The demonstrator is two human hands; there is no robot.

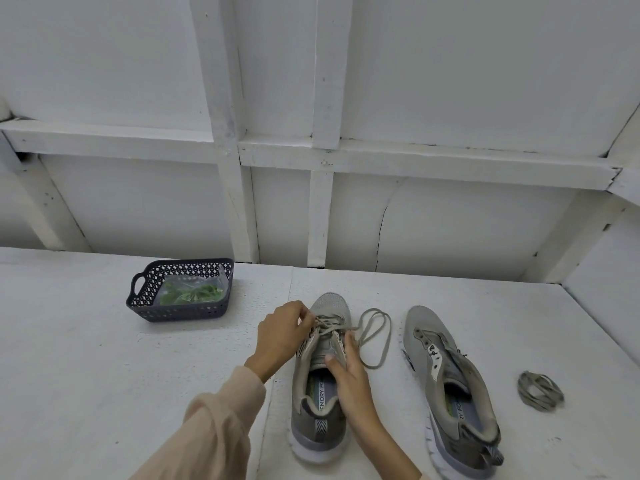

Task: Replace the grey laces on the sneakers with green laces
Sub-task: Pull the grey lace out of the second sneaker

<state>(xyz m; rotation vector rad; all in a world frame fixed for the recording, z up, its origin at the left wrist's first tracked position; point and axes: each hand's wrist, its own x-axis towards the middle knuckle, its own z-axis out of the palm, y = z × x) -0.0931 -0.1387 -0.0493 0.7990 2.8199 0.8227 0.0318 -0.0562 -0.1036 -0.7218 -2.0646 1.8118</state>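
Observation:
Two grey sneakers stand on the white table, toes pointing away from me. The left sneaker (320,375) still carries a grey lace (375,336) in its lower eyelets, and the lace's loose ends loop on the table to the shoe's right. My left hand (282,332) pinches the lace at the eyelets. My right hand (349,379) grips the shoe's right side near the tongue. The right sneaker (446,386) has no lace. A coiled grey lace (540,391) lies to its right. Green laces (190,294) sit in a clear bag inside the dark basket (142,296).
The basket stands at the back left of the table. A white panelled wall with beams rises behind the table, and the table's right edge meets a side wall.

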